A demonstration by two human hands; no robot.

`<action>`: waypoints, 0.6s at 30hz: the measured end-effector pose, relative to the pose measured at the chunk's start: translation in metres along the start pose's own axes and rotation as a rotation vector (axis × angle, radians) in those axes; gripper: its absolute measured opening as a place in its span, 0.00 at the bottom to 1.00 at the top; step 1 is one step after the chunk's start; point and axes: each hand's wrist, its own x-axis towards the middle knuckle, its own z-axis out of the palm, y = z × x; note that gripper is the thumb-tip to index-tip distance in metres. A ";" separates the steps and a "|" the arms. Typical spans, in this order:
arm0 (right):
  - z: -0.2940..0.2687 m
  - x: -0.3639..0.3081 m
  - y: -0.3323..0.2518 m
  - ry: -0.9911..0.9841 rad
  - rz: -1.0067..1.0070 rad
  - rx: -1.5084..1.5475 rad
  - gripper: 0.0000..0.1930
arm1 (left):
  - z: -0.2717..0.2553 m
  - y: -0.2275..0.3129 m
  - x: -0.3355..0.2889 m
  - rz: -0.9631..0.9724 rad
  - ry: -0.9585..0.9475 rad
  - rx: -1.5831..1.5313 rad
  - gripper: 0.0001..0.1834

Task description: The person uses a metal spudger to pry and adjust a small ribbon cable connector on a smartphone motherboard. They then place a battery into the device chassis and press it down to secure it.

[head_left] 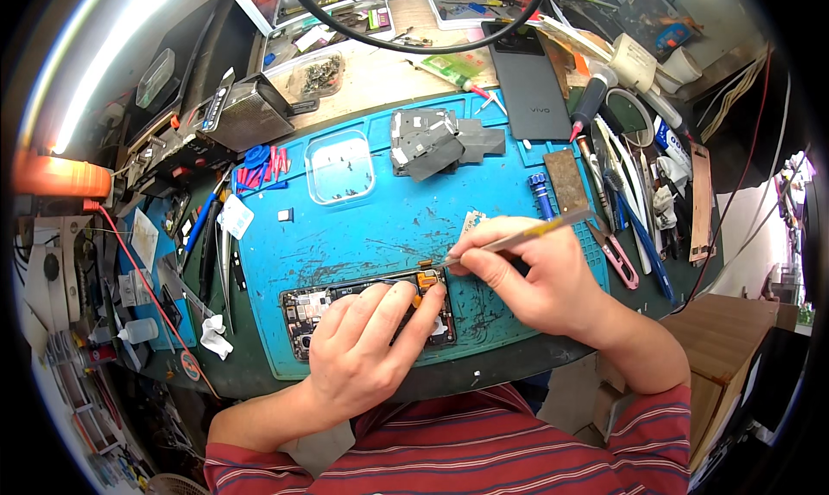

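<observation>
An opened phone with its circuit board bare lies on the blue work mat, close to the mat's front edge. Across it rests my left hand, fingers stretched and apart, the index fingertip touching the right end beside an orange flex cable. My right hand is closed in a pinch around a slim metal hand tool with a yellow mark. The tool's tip meets the phone's upper right corner, next to a small ribbon connector. My left hand hides the middle of the phone.
Black sheet parts, a clear plastic tray with tiny screws and a dark phone back lie farther back. Hand tools crowd both sides, including pink-handled cutters. A black cable loop hangs overhead.
</observation>
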 end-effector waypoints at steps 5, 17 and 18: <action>0.003 -0.011 -0.001 -0.020 -0.183 -0.087 0.06 | 0.001 0.002 0.002 -0.008 0.009 0.002 0.22; 0.003 -0.011 -0.003 -0.046 -0.230 -0.174 0.07 | 0.002 0.002 0.002 -0.036 -0.008 -0.045 0.23; 0.004 -0.011 -0.003 -0.045 -0.228 -0.175 0.07 | 0.002 0.002 0.002 -0.033 -0.006 -0.042 0.24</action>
